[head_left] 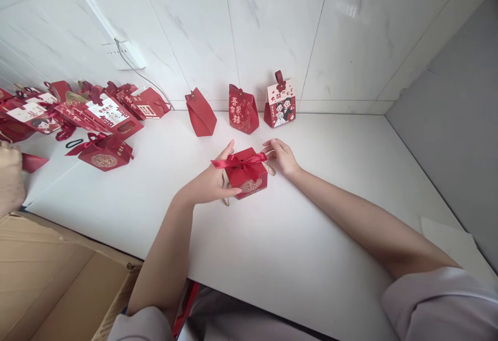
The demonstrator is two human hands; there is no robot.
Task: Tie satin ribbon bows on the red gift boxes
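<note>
A red gift box (249, 179) with a red ribbon bow on top and gold cord at its sides sits on the white table (295, 258). Around its left side, my left hand (212, 183) grips it, thumb near the lower front and fingers behind. My right hand (280, 157) is at the box's right side, beside the gold cord and ribbon end, with its fingers slightly bent and apart; whether they touch the cord is unclear.
Three small boxes, plain red (201, 113), patterned red (243, 110) and one with a cartoon couple (280, 103), stand by the wall. Many red boxes (103, 115) crowd the left. Another person's hand (11, 178) is at the left edge, above a cardboard box (58, 279).
</note>
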